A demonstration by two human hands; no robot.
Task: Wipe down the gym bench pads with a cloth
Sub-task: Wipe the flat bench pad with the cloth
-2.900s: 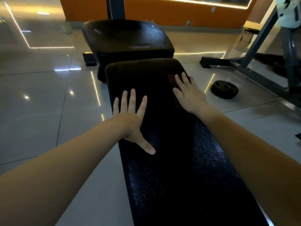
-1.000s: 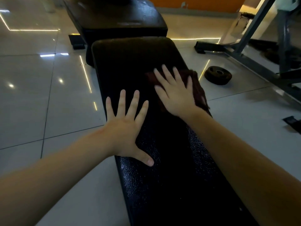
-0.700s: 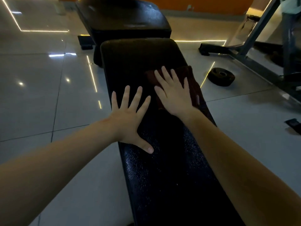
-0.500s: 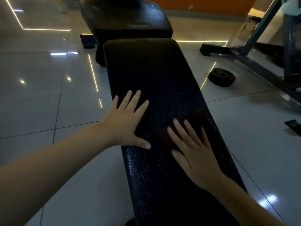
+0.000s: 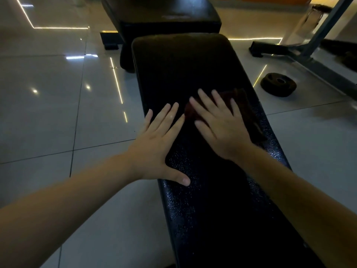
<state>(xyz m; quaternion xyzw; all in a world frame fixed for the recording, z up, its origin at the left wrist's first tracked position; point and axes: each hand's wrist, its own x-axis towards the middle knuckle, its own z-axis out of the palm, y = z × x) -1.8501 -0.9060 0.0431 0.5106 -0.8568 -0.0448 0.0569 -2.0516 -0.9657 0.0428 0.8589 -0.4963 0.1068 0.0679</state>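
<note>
Presses a dark reddish-brown cloth (image 5: 245,107) flat onto the long bench pad (image 5: 183,70) with the right hand (image 5: 222,130), palm down, fingers straight and spread, none curled round the fabric. Covers most of the cloth that way and leaves its far edge and right side showing past the fingertips, close to the pad's right edge and about midway along the pad. Rests the left hand (image 5: 158,144) flat on the same pad just beside the right, at the pad's left edge, fingers straight, thumb splayed back toward the camera (open as well, holding nothing). Looks down a black, pebbled, glossy surface that runs away to a rounded far end. Shows a second, wider black pad (image 5: 164,16) just beyond that end; touching or apart, cannot tell. Shows a dark weight plate (image 5: 278,85) lying flat on the pale tiled floor (image 5: 48,117) to the right of the bench, apart from it, and a grey machine frame (image 5: 309,53) farther right.
</note>
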